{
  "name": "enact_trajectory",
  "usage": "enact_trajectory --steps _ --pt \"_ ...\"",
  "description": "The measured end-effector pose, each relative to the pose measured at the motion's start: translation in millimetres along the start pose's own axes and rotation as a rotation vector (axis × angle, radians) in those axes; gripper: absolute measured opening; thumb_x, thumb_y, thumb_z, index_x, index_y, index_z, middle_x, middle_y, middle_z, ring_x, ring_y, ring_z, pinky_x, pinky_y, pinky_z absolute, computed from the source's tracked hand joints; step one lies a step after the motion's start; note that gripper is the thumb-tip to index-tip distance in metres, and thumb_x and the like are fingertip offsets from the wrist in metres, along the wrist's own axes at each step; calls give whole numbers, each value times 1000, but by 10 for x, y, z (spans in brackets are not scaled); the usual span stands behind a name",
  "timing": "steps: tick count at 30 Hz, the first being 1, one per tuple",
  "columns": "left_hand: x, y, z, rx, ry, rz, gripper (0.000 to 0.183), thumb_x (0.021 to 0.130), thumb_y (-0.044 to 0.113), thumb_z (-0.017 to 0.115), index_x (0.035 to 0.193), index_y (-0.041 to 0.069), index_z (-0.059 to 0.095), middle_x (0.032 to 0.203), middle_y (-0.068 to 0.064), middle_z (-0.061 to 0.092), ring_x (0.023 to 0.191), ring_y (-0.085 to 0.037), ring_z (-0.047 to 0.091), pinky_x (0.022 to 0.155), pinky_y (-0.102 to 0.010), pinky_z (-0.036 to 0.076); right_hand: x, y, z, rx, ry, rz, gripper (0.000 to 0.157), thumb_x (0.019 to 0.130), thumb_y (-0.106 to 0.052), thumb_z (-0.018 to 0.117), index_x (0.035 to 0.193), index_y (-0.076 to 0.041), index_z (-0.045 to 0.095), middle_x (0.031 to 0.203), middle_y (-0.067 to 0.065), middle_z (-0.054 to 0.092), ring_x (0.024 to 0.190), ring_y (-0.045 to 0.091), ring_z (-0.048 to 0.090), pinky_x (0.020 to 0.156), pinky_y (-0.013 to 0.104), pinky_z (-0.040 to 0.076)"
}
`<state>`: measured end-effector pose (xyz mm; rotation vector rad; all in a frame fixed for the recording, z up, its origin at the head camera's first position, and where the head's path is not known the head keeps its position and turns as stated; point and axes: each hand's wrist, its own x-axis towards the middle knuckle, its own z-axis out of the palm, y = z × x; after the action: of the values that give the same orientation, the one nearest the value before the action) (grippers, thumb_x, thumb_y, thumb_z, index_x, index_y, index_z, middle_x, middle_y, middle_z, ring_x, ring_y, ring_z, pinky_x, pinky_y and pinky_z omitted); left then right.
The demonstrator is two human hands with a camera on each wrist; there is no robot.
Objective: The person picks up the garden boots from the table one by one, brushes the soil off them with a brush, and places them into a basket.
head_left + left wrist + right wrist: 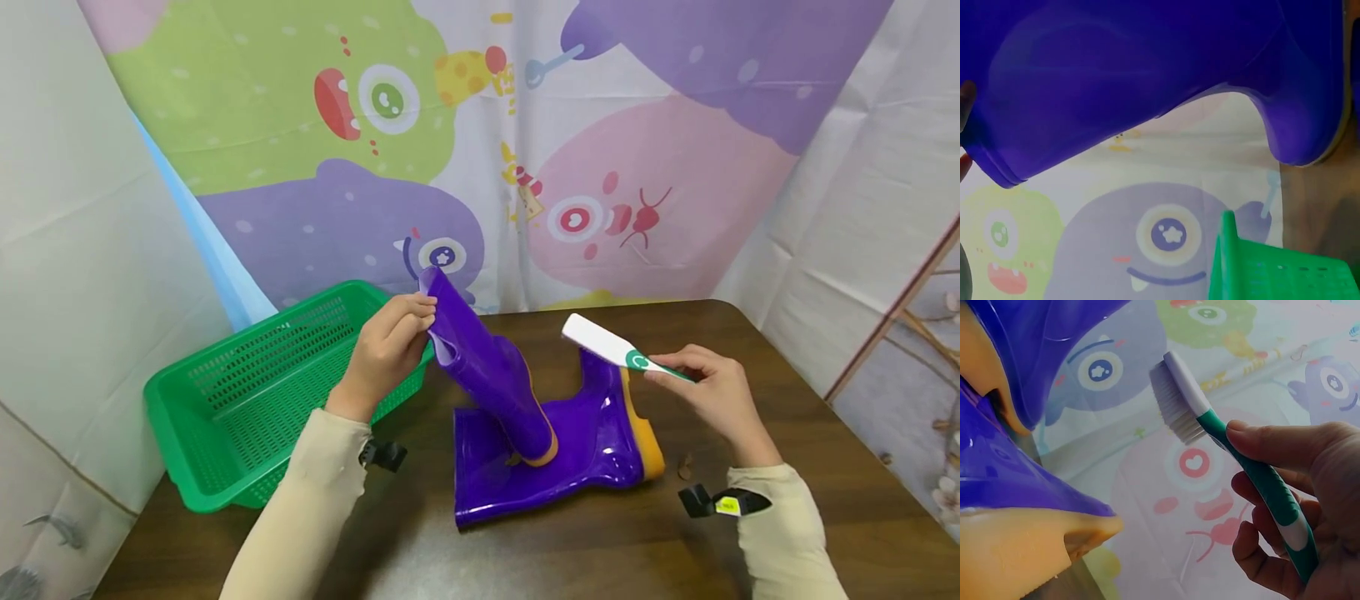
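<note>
In the head view my left hand (pixel 388 348) grips the top rim of a purple rain boot (pixel 487 367). The boot is held at a slant, its shaft leaning up to the left. Its orange-edged sole end overlaps a second purple rain boot (pixel 573 454), which lies on its side on the table with its orange sole to the right. My right hand (pixel 712 392) holds a scrub brush (pixel 600 337) by its green and white handle, over the lying boot's heel side. The right wrist view shows the brush's pale bristles (pixel 1175 403) pointing down and left, apart from both boots.
A green plastic basket (pixel 262 400) with perforated walls stands on the left of the brown table (pixel 420 542). Small brown bits (pixel 684 467) lie right of the lying boot's sole. A cartoon-printed cloth (pixel 637 183) hangs behind the table.
</note>
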<state>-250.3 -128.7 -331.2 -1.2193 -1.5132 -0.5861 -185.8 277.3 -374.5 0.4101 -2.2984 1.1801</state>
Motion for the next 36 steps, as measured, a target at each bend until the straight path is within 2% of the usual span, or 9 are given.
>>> enact_trajectory --steps 4,11,19,23,30,36 --pt "107 -38 120 26 8 20 8 95 -9 55 87 -7 57 89 -19 63 90 -37 68 89 -41 56 4 40 -15 -7 15 9 21 77 1 84 97 2 78 74 -1 66 60 7 45 50 18 37" --pt "332 -110 266 58 -7 81 12 82 -19 61 88 -8 59 90 -19 65 93 -37 67 94 -45 53 27 100 -32 -22 27 28 22 76 1 84 97 1 78 74 0 67 60 7 46 50 18 37" --pt "532 -191 347 105 -32 156 8 89 -15 57 86 -8 57 90 -20 64 92 -36 67 95 -49 52 34 93 -54 -14 31 41 21 77 0 84 97 2 78 73 0 66 60 7 46 51 18 37" --pt "652 -236 309 121 -3 161 8 89 -15 57 86 -8 57 89 -20 64 91 -36 67 94 -48 52 36 88 -70 -17 34 32 20 78 -1 84 97 1 78 72 -3 65 60 7 46 50 18 37" --pt "863 -332 139 159 70 173 8 88 -15 60 87 -8 57 88 -20 64 86 -36 67 92 -46 54 41 73 -79 -22 36 27 19 78 -2 84 97 0 78 72 -5 66 60 7 46 50 18 37" --pt "956 -373 19 155 82 163 8 91 -13 59 86 -7 58 88 -20 64 84 -36 65 94 -44 53 22 70 -109 -35 48 48 18 80 -4 83 97 -1 78 71 -7 64 59 7 45 50 18 37"
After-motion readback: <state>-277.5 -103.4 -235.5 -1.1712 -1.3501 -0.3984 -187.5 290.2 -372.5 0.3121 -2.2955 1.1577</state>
